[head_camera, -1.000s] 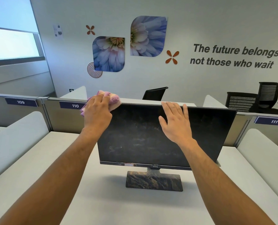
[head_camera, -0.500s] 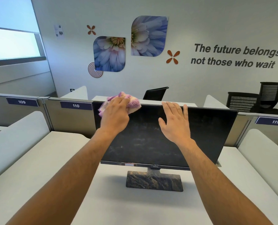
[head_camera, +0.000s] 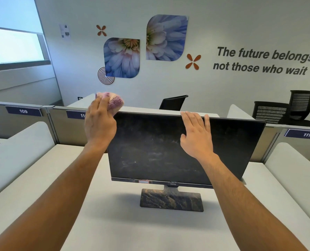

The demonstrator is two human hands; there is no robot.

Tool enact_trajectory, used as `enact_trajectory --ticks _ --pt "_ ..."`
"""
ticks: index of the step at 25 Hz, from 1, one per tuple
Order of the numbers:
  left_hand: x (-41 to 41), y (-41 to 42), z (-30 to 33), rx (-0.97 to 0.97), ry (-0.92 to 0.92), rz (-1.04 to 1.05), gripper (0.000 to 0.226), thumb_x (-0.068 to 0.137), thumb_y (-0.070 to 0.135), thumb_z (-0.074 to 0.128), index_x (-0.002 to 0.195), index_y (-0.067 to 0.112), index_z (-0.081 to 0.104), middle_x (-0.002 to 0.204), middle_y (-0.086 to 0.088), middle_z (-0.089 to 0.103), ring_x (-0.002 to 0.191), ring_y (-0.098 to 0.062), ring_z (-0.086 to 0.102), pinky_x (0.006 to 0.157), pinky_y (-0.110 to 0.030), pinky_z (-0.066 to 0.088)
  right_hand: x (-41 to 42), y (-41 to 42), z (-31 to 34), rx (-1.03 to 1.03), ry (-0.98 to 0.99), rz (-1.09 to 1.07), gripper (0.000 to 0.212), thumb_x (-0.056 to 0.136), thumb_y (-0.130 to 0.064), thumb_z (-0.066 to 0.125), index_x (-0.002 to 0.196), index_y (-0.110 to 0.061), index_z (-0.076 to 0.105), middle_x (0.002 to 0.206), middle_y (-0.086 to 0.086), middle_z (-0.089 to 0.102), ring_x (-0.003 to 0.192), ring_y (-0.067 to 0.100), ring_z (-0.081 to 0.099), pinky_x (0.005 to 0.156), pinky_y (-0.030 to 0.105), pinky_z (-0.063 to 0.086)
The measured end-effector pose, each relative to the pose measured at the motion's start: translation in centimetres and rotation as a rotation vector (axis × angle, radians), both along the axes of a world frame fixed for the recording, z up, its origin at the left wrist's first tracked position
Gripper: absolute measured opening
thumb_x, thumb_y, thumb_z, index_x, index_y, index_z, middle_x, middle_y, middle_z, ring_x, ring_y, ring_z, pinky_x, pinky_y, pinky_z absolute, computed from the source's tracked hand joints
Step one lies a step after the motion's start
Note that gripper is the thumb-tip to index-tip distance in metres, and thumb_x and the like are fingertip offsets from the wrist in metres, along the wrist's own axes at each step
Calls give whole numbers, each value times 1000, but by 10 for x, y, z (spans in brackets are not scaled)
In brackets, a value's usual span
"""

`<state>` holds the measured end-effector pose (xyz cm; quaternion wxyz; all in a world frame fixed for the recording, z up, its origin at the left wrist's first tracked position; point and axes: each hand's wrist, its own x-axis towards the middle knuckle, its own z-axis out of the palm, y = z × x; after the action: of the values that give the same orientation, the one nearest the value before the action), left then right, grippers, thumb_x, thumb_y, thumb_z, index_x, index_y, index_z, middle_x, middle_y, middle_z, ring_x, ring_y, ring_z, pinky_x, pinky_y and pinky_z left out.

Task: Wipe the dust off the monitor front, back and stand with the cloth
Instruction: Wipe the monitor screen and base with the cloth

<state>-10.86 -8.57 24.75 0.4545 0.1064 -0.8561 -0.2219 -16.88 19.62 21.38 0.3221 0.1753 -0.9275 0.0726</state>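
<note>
Here our left hand (head_camera: pixel 100 122) bunches the pink cloth (head_camera: pixel 114 102) at the BenQ monitor (head_camera: pixel 168 151)'s top-left corner on the surface (head_camera: pixel 114 229); our right hand (head_camera: pixel 195 134), fingers straight, steadies the top edge. We should press evenly, overlapping strokes across the dusty screen.

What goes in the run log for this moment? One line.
left hand: cloth at monitor top-left corner | right hand: flat on screen | stand: dusty

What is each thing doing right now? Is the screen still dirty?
monitor: upright, screen dusty and smeared.
stand: flat on desk, dusty.
cloth: bunched at monitor's top left corner.
left hand: holds the cloth.
right hand: flat, fingers at monitor's top edge.
</note>
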Motion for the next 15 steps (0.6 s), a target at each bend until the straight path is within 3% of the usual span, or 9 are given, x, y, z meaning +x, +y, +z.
enact_trajectory --ticks 2,6,11,15 --pt "-7 5 -9 -47 -81 -58 36 97 13 50 134 15 50 135 -13 53 121 -37 48 102 -51 39 0 -1 0 2 3 -2 71 90 -27 57 152 -24 22 159 0 24 149 22 14 118 45 -11" --pt "-12 46 -13 -139 -75 -200 38 95 8 51 132 14 54 136 -12 54 123 -35 46 107 -50 32 0 -1 -1 -4 6 -6 72 89 -26 58 152 -24 22 159 0 25 149 22 14 118 45 -11" --pt "9 97 -33 -252 -86 -515 34 97 11 51 131 17 56 135 -3 56 123 -24 50 95 -45 50 3 3 1 18 13 -8 76 87 -25 60 152 -23 22 159 0 25 148 21 14 119 46 -9" --pt "9 77 -16 -110 175 -346 43 92 4 54 134 16 56 132 -6 57 115 -29 55 84 -39 50 3 4 1 35 -9 6 75 89 -27 57 153 -24 18 160 -1 22 149 21 11 118 44 -12"
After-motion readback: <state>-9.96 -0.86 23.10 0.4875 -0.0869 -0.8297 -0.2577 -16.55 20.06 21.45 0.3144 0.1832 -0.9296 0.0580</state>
